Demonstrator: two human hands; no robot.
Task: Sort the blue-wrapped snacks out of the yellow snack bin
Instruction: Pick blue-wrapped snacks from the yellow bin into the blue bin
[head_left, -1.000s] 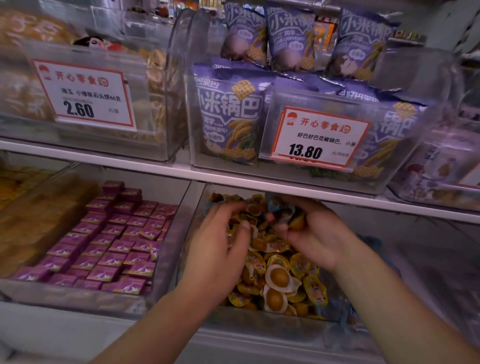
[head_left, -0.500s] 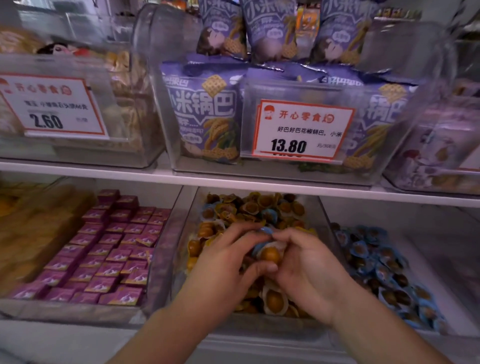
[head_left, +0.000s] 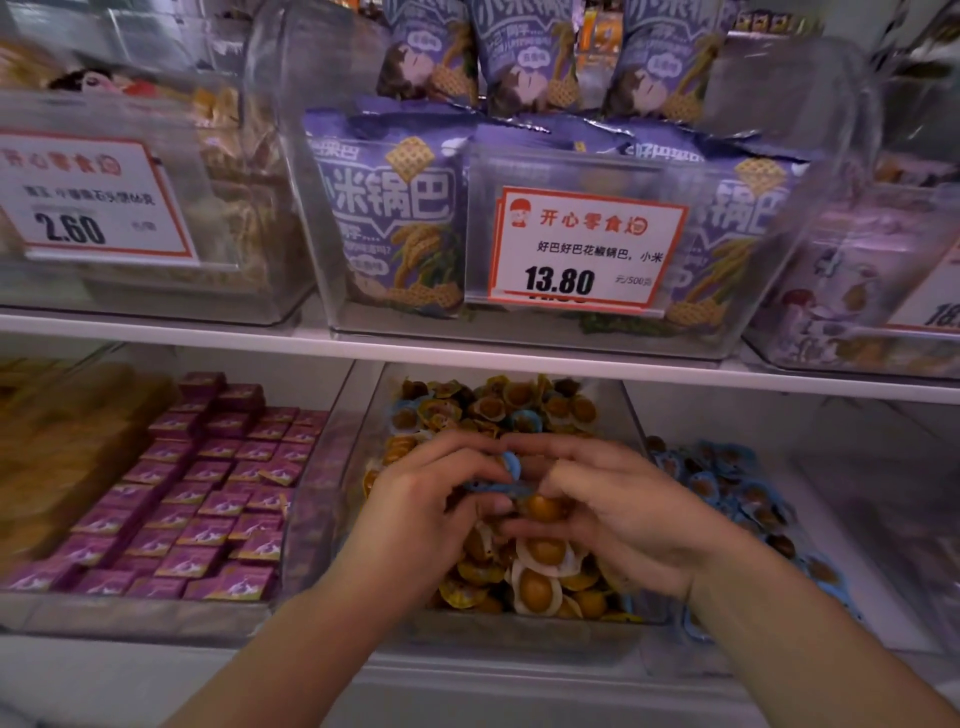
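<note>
Since a second ago your hands had come down and toward you from the back of the bin, and the camera had tipped so that the neighbouring bin on the right came into sight.

From the head camera, your left hand (head_left: 415, 512) and right hand (head_left: 618, 512) met over the middle of the yellow snack bin (head_left: 358, 441), fingertips nearly touching. The fingers (head_left: 467, 462) of the left hand were curled and pinched a blue-wrapped snack (head_left: 511, 464) at its upper edge; more blue wrapper showed just below, between the two hands, though I could not tell how many pieces you had. The right hand's fingers were curled too, closed about an orange-brown round snack (head_left: 543, 506) — whether its wrapper was blue or yellow was hidden.

What the next move turned on, as I judge it: the blue piece lay between your two thumbs, nearer the left hand, while the bin of blue-wrapped snacks (head_left: 727, 483) sat just beside the yellow bin on the right. So the right hand was the nearer carrier, and a handover across the gap looked likely. A few blue wrappers (head_left: 524, 420) were still lying among the yellow ones toward the back — the sorting was not finished. Pink boxes (head_left: 208, 488) filled the bin to the left.
</note>
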